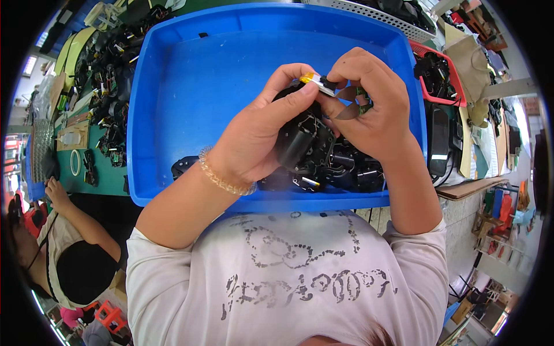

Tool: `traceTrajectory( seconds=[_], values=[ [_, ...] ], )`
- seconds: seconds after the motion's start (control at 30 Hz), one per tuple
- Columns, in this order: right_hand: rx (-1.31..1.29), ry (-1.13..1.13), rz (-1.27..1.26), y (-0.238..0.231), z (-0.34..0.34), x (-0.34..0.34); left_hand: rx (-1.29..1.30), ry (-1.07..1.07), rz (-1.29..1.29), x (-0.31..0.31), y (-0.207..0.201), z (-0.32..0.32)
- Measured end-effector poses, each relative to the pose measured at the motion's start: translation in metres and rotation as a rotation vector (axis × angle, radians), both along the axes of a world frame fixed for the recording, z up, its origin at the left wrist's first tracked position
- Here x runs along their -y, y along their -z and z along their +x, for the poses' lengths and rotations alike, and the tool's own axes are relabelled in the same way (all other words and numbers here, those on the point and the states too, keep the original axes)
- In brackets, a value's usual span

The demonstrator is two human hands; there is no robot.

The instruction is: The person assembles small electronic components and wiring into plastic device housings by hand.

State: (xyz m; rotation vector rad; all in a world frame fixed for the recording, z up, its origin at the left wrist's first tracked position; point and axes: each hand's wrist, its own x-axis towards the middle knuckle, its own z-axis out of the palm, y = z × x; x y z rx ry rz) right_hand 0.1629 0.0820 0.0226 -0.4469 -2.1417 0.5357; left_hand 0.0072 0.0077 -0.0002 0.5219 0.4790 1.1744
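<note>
Above the near right part of the blue bin, my left hand pinches a small flat silver battery with yellow tape at one end, between thumb and fingers. The same hand cups a black plastic device part with a rounded cylinder on it. My right hand is closed at the other end of the battery, thumb and forefinger by a small black piece. Brownish flat curved strips with a green bit stick out from the right hand; their kind is unclear. The right fingertips are partly hidden.
More black device parts lie along the near side of the blue bin. Piled black assemblies cover the green table at left. A red basket of dark parts stands right. At lower left, another person's hand rests by the table.
</note>
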Motion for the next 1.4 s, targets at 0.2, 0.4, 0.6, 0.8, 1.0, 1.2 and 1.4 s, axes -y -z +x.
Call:
traceTrajectory(
  seconds=[0.2, 0.4, 0.6, 0.8, 1.0, 1.2, 1.4],
  values=[
    [0.072, -0.042, -0.017, -0.003, 0.001, 0.000, 0.013, -0.064, -0.027, 0.000, 0.000, 0.002],
    [0.019, -0.157, -0.136, -0.006, 0.002, -0.002, 0.032, -0.056, 0.026, 0.000, -0.003, 0.001],
    [0.059, -0.208, -0.112, -0.006, 0.005, -0.004, 0.070, 0.001, -0.011, 0.001, -0.002, -0.003],
    [0.162, -0.221, -0.138, -0.011, 0.008, -0.004, 0.034, 0.025, -0.040, 0.002, 0.000, -0.002],
    [0.207, -0.230, -0.175, -0.012, 0.009, -0.004, 0.028, 0.038, -0.026, 0.003, 0.001, -0.002],
    [-0.010, -0.149, -0.554, 0.000, -0.002, 0.008, -0.017, -0.071, -0.019, 0.004, -0.002, 0.002],
    [0.012, -0.092, -0.731, 0.000, -0.006, 0.009, -0.020, -0.133, 0.006, 0.005, 0.000, 0.002]
  ],
)
